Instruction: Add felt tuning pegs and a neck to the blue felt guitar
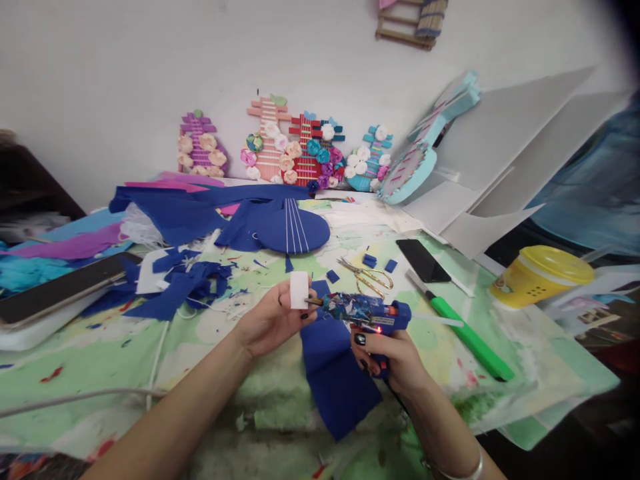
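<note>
Between the fingers of my left hand (273, 317) is a small white rectangular piece (299, 291), held upright. My right hand (390, 353) is wrapped round the handle of a blue hot glue gun (357, 312), its barrel crusted with coloured scraps and a red light lit. The nozzle tip is at the white piece's lower right edge, and a glue stick (435, 320) sticks out of the back. A strip of blue crepe paper (340, 373) lies below both hands. Further back rests a blue oval shape (295, 230) with white strings.
Gold-handled scissors (367, 277) lie beyond the glue gun, near small blue pieces (370, 260). To the right are a black phone (423, 260), a green utility knife (470, 337) and a yellow-lidded cup (543, 277). Blue scraps (200, 283) litter the left; flowered guitar-shaped decorations (305, 153) lean against the wall.
</note>
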The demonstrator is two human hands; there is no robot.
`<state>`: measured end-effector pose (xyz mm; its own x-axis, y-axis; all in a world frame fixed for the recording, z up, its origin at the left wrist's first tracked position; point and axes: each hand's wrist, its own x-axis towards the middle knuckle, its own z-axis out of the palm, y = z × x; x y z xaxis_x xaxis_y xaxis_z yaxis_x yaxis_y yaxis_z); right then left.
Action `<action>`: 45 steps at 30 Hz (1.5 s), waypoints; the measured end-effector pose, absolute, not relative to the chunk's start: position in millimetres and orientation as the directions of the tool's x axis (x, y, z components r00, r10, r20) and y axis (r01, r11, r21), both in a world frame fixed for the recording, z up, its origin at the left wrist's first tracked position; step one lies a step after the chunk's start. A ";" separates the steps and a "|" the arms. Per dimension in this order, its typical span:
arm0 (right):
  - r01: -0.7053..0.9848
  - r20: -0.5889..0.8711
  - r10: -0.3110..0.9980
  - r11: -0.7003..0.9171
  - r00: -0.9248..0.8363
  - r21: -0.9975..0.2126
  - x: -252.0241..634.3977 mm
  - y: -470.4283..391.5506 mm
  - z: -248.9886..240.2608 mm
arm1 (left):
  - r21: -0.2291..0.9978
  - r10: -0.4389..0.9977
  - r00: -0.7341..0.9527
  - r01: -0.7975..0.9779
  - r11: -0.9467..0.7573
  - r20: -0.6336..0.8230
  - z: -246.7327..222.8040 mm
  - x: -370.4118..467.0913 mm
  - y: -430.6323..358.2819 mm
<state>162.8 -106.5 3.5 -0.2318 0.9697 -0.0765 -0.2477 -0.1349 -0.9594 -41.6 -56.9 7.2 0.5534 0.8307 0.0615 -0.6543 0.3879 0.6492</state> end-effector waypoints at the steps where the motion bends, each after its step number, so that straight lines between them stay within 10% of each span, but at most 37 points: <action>1: -0.254 -0.064 0.970 -0.124 -0.233 -0.959 162.2 -105.2 3.9 | 0.652 0.826 0.560 -0.650 0.390 0.065 7.2 -41.2 -57.1; 45: -0.323 -0.041 0.977 -0.108 -0.207 -0.940 153.3 -92.3 10.7 | 0.694 0.845 0.535 -0.614 0.376 0.016 8.4 -34.9 -57.2</action>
